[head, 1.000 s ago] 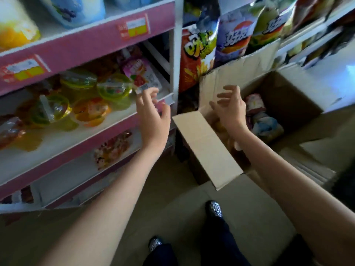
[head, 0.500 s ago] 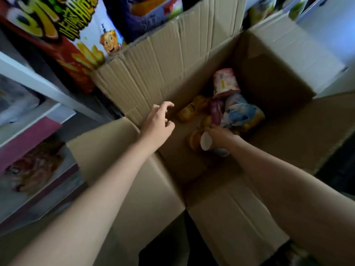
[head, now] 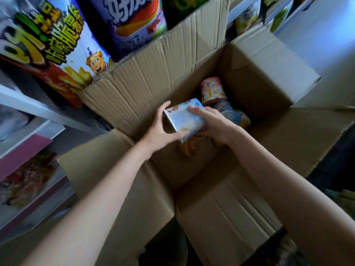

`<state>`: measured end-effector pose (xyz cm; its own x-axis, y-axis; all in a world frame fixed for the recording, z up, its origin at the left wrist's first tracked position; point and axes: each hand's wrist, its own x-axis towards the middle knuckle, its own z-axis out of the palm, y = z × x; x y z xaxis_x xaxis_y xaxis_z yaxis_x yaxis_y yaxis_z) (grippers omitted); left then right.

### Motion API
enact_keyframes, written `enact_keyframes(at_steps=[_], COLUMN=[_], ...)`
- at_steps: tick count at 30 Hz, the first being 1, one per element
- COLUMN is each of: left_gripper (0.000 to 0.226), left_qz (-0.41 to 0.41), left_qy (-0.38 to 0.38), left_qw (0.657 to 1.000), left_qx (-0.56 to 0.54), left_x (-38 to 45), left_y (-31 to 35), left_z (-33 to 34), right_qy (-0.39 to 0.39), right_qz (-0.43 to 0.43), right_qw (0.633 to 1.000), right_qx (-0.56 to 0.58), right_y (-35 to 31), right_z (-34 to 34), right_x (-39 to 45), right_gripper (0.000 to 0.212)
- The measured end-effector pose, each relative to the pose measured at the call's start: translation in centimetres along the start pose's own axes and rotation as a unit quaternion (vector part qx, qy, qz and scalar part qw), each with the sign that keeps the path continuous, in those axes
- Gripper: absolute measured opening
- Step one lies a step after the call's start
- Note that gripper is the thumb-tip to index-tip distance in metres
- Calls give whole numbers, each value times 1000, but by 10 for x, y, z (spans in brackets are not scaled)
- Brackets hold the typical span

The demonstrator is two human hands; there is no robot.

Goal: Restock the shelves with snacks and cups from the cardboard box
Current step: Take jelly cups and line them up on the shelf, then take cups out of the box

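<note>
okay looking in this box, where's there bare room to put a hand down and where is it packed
Free: the bare cardboard floor at the cardboard box's near side, bordered by the near wall and the orange packs. Crowded: the far right corner, where the pink cup and blue-yellow packs pile together.

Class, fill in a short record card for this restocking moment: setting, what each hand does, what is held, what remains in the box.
setting: open cardboard box beside snack shelves
left hand: grips the pale blue snack packet from the left
right hand: grips the same packet from the right
packet position: above the box interior
left in box: pink cup, other packets
</note>
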<state>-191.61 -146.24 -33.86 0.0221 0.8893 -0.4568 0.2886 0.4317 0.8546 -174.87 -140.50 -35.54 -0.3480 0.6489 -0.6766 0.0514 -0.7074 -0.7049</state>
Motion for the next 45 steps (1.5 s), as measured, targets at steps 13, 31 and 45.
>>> enact_keyframes(at_steps=[13, 31, 45], left_gripper=[108, 101, 99], left_qz=[37, 64, 228], left_qy=[98, 138, 310], left_qw=[987, 947, 867], left_qx=[125, 282, 316], left_x=[12, -114, -411], left_y=[24, 46, 100], left_z=[-8, -92, -345], right_qy=[379, 279, 102], right_qz=[136, -190, -589], right_qw=[854, 819, 692], right_qx=[-329, -464, -404], right_y=[21, -18, -133], right_z=[-48, 82, 407], right_x=[40, -84, -311], right_gripper=[104, 116, 58])
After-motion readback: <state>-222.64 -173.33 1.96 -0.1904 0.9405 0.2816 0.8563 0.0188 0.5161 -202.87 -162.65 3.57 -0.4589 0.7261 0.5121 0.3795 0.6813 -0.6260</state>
